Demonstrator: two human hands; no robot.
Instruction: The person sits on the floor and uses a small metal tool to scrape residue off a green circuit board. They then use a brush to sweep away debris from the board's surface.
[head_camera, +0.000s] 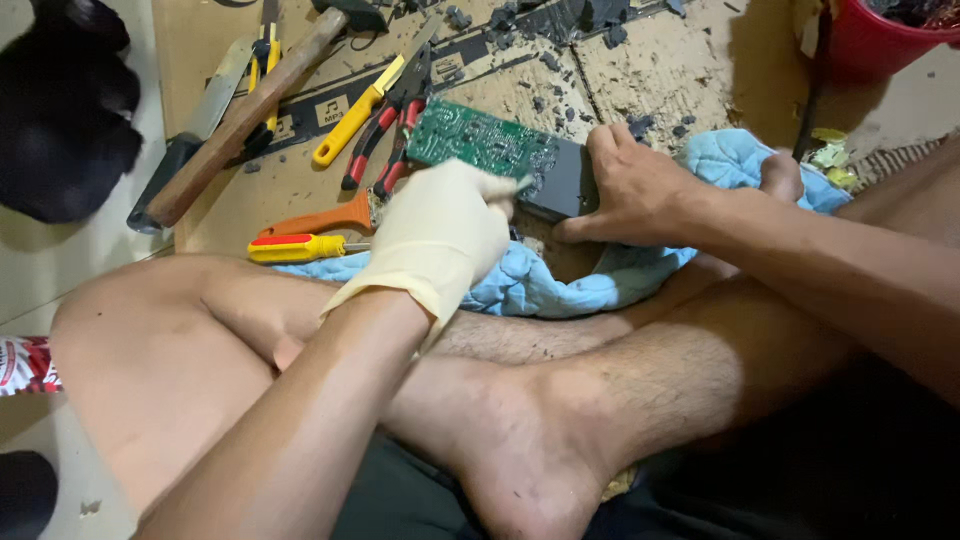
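You have a green circuit board (478, 138) with a dark grey casing (560, 182) at its right end; the board is flat and rectangular, its solder side up, speckled with small silvery points; it lies slightly tilted, its right end lower; it sits over the upper edge of the light blue cloth (560, 285), on the cardboard sheet (640, 70) covering the floor.

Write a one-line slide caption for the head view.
Gloved left hand and bare right hand work a green circuit board from its dark casing.
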